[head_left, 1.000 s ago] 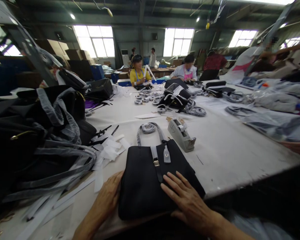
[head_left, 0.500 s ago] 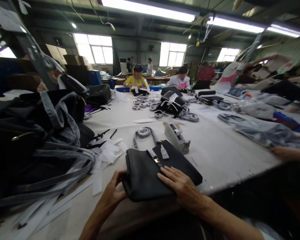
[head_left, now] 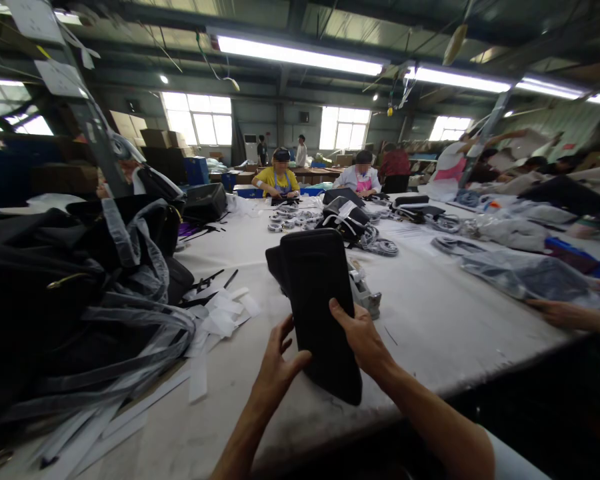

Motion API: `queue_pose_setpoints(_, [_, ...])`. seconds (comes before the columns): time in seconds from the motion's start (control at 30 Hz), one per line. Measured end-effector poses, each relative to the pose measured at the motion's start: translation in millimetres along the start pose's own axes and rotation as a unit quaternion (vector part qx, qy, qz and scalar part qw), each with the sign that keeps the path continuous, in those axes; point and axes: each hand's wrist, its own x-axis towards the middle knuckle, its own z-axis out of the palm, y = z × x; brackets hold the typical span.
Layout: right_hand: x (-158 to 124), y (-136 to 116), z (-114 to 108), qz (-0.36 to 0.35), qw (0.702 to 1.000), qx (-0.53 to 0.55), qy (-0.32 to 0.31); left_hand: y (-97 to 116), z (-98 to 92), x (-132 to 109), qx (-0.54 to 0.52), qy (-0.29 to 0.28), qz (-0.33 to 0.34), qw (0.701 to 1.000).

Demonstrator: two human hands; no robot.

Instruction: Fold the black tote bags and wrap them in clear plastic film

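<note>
A black leather handbag (head_left: pixel 316 293) stands tipped up on the white table (head_left: pixel 430 320), its flat bottom facing me. My left hand (head_left: pixel 279 365) grips its lower left edge, thumb across the panel. My right hand (head_left: pixel 361 337) clasps the right edge, thumb on the face. The bag's strap and buckle are hidden behind it. A grey tape dispenser (head_left: pixel 367 297) sits just behind the bag, partly hidden.
A heap of black bags with plastic-wrapped straps (head_left: pixel 75 293) fills the left side. White paper strips (head_left: pixel 220 310) lie beside it. Wrapped straps (head_left: pixel 380 245) and more bags lie farther back. Another person's hand (head_left: pixel 563 312) rests at the right edge. Seated workers sit at the far end.
The bag lay flat under my hands, buckle side up; both hands have lifted and turned it upright so its bottom faces me. The camera has tilted upward.
</note>
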Motion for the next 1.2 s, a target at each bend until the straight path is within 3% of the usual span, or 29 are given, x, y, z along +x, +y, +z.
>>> queue_pose_setpoints(0.13, [0.5, 16.8, 18.2, 0.105, 0.951, 0.280, 0.075, 37.9, -18.1, 23.8, 0.115, 0.001, -0.005, 0.993])
queue_pose_setpoints(0.23, [-10.3, 36.1, 28.2, 0.149, 0.912, 0.368, 0.097, 61.7, -27.4, 35.4, 0.231, -0.041, 0.019, 0.972])
queue_pose_setpoints(0.3, [-22.0, 47.3, 30.8, 0.161, 0.904, 0.386, 0.092, 71.5, -27.3, 39.6, 0.284, -0.077, 0.034, 0.955])
queue_pose_setpoints(0.4, [-44.2, 61.3, 24.4, 0.169, 0.922, 0.344, 0.051, 75.0, -17.8, 40.2, 0.327, -0.111, 0.032, 0.938])
queue_pose_setpoints(0.57, [-85.4, 90.4, -8.1, 0.176, 0.947, 0.251, -0.090, 67.0, 9.5, 28.6, 0.322, -0.183, 0.006, 0.929])
queue_pose_setpoints(0.7, [-107.3, 114.0, -23.7, 0.199, 0.931, 0.228, -0.206, 71.1, 31.9, 18.7, 0.401, -0.226, 0.042, 0.887])
queue_pose_setpoints(0.83, [-108.7, 126.9, -17.2, 0.240, 0.895, 0.295, -0.235, 83.2, 45.9, 17.5, 0.513, -0.251, 0.061, 0.819])
queue_pose_setpoints(0.9, [-104.1, 130.6, -10.6, 0.262, 0.871, 0.346, -0.228, 85.5, 45.7, 21.4, 0.547, -0.244, 0.062, 0.799])
queue_pose_setpoints(0.97, [-99.6, 132.9, -4.5, 0.306, 0.848, 0.368, -0.227, 82.4, 40.4, 27.6, 0.555, -0.230, 0.069, 0.797])
queue_pose_setpoints(1.1, [-96.7, 121.6, -0.9, 0.390, 0.812, 0.264, -0.345, 63.2, 22.4, 38.4, 0.528, -0.246, 0.024, 0.812])
queue_pose_setpoints(1.13, [-96.0, 112.7, -3.1, 0.385, 0.817, 0.219, -0.370, 58.2, 17.5, 39.9, 0.519, -0.249, 0.008, 0.817])
queue_pose_setpoints(1.2, [-90.7, 87.4, -12.5, 0.325, 0.864, 0.111, -0.368, 51.1, 6.1, 42.1, 0.508, -0.243, -0.011, 0.827])
